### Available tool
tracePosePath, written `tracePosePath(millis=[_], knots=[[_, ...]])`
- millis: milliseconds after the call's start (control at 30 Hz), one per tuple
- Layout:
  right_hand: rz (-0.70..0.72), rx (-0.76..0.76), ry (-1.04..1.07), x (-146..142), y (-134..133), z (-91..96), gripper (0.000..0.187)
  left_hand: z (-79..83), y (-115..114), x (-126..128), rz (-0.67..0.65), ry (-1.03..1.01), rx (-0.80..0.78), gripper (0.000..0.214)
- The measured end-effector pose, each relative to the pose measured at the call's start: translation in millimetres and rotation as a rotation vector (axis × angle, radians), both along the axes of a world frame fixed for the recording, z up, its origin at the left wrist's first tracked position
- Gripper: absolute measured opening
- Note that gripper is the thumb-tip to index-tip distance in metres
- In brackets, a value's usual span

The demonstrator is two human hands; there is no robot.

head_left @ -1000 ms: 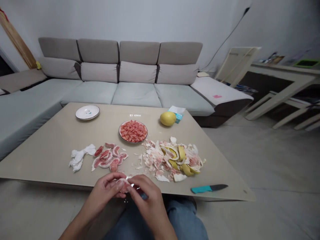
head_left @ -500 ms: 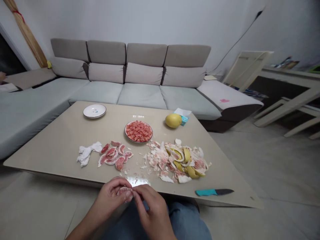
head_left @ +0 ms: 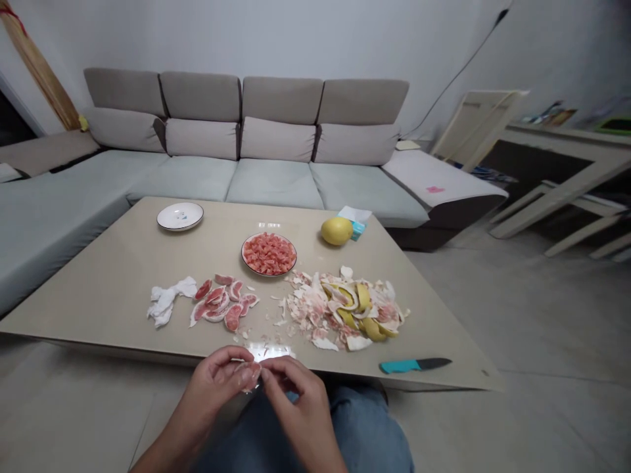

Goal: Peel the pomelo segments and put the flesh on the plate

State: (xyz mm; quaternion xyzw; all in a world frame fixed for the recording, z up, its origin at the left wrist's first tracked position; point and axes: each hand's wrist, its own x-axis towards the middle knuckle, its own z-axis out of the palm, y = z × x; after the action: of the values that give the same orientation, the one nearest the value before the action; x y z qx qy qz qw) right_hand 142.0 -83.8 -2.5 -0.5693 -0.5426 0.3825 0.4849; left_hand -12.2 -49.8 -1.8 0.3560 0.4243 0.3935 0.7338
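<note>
My left hand (head_left: 217, 384) and my right hand (head_left: 298, 401) meet over my lap at the near edge of the low table (head_left: 98, 289). Both are closed around one pink pomelo segment (head_left: 248, 374), the right fingertips pinching at its skin. Beyond them lie several unpeeled pink segments (head_left: 221, 303) and a plate of peeled pink flesh (head_left: 269, 253). A heap of yellow rind and white pith (head_left: 345, 309) spreads to the right of the hands.
A teal-handled knife (head_left: 414, 364) lies near the table's front right edge. A crumpled white tissue (head_left: 165, 302), an empty white plate (head_left: 180, 215), a whole yellow pomelo (head_left: 336, 230) and a tissue pack (head_left: 355, 218) are also on the table. A grey sofa (head_left: 276, 164) stands behind.
The view has swayed a little. Both hands stay on the segment; the right fingers have shifted slightly along its skin.
</note>
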Motion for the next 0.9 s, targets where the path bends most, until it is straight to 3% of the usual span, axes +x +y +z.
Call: tracePosePath(millis=[133, 300, 567, 733, 900], knots=[[-0.027, -0.118, 0.055, -1, 2, 1.3, 0.020, 1.8, -2, 5, 0.074, 0.030, 0.090, 0.021], [-0.036, -0.161, 0.123, -2, 4, 0.4, 0.029, 0.0, 0, 9, 0.131, 0.061, 0.186, 0.020], [0.062, -0.259, 0.467, 4, 9, -8.0, 0.039, -0.9, 0, 11, -0.026, 0.054, 0.034, 0.036], [0.096, -0.296, 0.563, 4, 11, -11.3, 0.040, -1.3, 0, 12, -0.087, 0.018, -0.048, 0.041], [0.142, -0.307, 0.557, 5, 8, -12.9, 0.040, -2.4, 0, 12, -0.023, -0.028, -0.054, 0.032]])
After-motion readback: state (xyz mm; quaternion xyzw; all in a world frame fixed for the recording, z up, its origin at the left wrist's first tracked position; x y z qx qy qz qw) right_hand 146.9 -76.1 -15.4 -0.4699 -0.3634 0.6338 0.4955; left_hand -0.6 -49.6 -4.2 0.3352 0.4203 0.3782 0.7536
